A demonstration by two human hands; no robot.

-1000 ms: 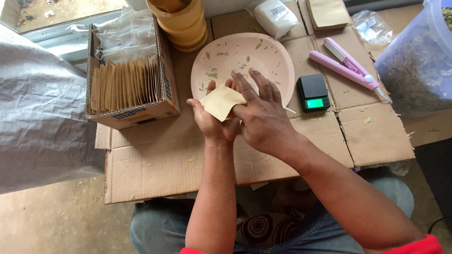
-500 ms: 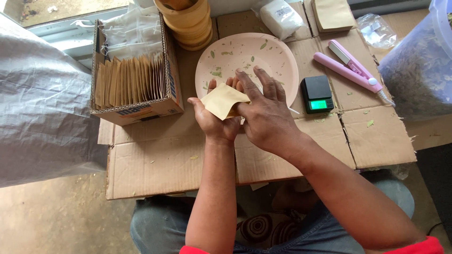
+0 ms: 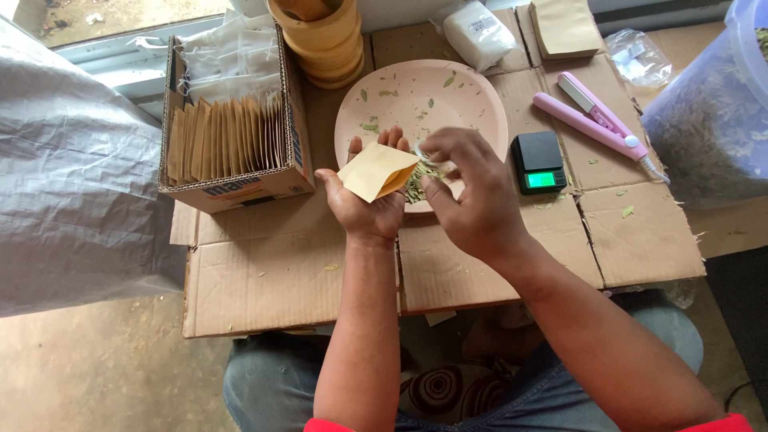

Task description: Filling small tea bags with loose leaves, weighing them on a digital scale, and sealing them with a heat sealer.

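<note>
My left hand (image 3: 370,204) holds a small tan paper pouch (image 3: 376,170) palm up, its mouth open toward the right. My right hand (image 3: 468,192) is beside the pouch's mouth, fingers curled around a small clump of dried green leaves (image 3: 418,182) at the opening. Both hands hover over the near rim of a pink plate (image 3: 472,96) that has leaf bits scattered on it.
A cardboard box (image 3: 240,186) of upright tan pouches stands at left. A small black scale (image 3: 540,162) and a pink sealer tool (image 3: 596,120) lie right of the plate. A clear bag of dried leaves (image 3: 708,120) sits far right. Stacked wooden bowls (image 3: 324,40) stand behind.
The right hand lifted off the flat pouch and curled at its mouth with dried leaves. The pouch now gapes open in the left hand.
</note>
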